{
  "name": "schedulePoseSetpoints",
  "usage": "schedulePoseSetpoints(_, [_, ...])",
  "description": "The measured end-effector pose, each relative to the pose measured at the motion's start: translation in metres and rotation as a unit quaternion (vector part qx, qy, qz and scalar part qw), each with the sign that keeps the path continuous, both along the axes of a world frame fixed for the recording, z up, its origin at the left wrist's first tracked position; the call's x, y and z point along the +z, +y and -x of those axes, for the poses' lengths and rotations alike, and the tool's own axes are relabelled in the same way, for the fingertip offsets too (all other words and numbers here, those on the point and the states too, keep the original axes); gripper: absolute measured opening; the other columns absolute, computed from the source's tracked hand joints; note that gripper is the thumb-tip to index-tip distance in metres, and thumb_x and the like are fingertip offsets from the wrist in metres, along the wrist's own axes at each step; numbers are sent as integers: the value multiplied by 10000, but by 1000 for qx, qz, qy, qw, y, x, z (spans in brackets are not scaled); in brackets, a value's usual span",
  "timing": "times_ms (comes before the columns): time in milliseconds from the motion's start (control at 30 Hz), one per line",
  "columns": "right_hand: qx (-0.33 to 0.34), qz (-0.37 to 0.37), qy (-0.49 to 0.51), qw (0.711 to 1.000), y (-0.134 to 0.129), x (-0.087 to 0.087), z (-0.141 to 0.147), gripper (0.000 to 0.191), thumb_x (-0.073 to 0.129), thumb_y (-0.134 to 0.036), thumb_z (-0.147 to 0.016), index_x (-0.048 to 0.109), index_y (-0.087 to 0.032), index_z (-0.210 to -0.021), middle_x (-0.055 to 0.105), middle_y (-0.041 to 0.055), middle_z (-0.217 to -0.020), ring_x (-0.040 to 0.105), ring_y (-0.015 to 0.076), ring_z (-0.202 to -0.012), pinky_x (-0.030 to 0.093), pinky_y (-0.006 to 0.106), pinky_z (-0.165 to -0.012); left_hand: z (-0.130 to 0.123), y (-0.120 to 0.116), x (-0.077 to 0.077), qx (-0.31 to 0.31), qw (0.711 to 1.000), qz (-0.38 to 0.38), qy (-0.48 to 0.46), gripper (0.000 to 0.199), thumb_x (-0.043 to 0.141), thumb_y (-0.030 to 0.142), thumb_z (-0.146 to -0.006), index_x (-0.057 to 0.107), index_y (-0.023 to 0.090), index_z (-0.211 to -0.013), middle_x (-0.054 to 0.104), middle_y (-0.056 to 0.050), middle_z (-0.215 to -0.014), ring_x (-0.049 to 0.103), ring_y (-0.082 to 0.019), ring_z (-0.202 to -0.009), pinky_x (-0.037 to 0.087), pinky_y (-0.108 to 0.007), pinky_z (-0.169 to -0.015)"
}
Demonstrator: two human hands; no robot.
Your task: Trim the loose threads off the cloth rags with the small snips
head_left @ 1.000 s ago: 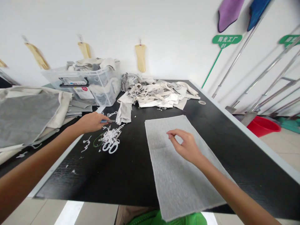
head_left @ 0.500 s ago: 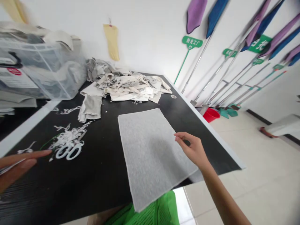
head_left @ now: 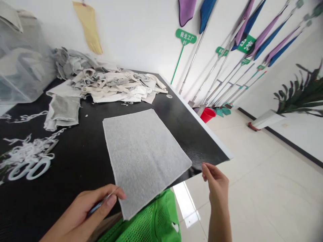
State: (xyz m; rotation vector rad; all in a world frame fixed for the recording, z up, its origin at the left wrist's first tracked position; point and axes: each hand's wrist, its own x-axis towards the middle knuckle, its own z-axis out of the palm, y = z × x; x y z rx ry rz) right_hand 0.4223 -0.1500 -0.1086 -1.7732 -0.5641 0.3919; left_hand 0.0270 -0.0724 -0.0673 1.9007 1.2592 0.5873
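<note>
A flat grey cloth (head_left: 146,151) lies on the black table (head_left: 83,148), its near corner reaching past the front edge. At its near left edge is my left hand (head_left: 101,205), closed on a thin tool with a bluish handle (head_left: 99,204), its fingertips touching the cloth. My right hand (head_left: 215,178) hangs just off the table's front edge, right of the cloth's corner, its fingers pinched together; what they hold, if anything, is too small to make out. White-handled scissors (head_left: 39,168) rest beside a heap of white threads (head_left: 29,149) at the left.
Crumpled cloth pieces (head_left: 118,87) are piled at the table's back, with a folded grey piece (head_left: 63,111) in front. A clear bin (head_left: 22,74) stands at the back left. A green mesh item (head_left: 148,222) is below the front edge. Mops and a red bucket (head_left: 208,115) stand right.
My left hand has moved right to the cloth's left edge with the tool. My right hand has left the cloth's right side and come nearer, past the corner. The view has shifted right.
</note>
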Motion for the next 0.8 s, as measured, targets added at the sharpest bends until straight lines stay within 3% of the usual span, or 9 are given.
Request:
schedulePoseSetpoints(167, [7,42,34,999,-8,-9,12,492,834,-502,-655,729,-111,-935,636,31,-641,515,132,-531,388,239,-449,-11,-9,-16,-22,999,-19,33,347,688,539,-828,718,306,-1083,737,39,-782,669,-116,-611,547,-131,-598])
schedulePoseSetpoints(333, [36,68,-11,997,1,-11,24,569,760,-538,-719,710,-105,-1084,585,-7,-580,477,131,-507,371,255,-477,-6,-10,-31,-107,988,-57,99,494,749,439,-795,619,454,-1272,761,98,-802,723,-124,-671,552,-135,-620])
schedulePoseSetpoints(433, [51,137,-89,985,9,-7,28,565,713,-555,-749,727,-109,-1096,579,-11,-554,494,147,-527,403,287,-563,2,-6,-29,-116,982,-50,142,585,743,396,-799,561,450,-1353,762,94,-788,723,-141,-670,550,-170,-624])
schedulePoseSetpoints(567, [55,214,-180,958,14,-3,30,536,650,-576,-789,754,-136,-1077,526,-32,-490,499,163,-531,399,304,-621,9,-5,-26,-145,974,-20,175,527,663,307,-873,546,455,-1366,766,83,-860,726,-143,-725,533,-203,-666])
schedulePoseSetpoints(800, [48,228,-197,952,15,-1,34,460,641,-576,-796,777,-184,-995,546,-30,-511,519,170,-543,395,299,-625,1,-10,-34,-213,965,-24,149,494,599,207,-911,556,443,-1342,760,73,-1069,731,-154,-881,522,-253,-796])
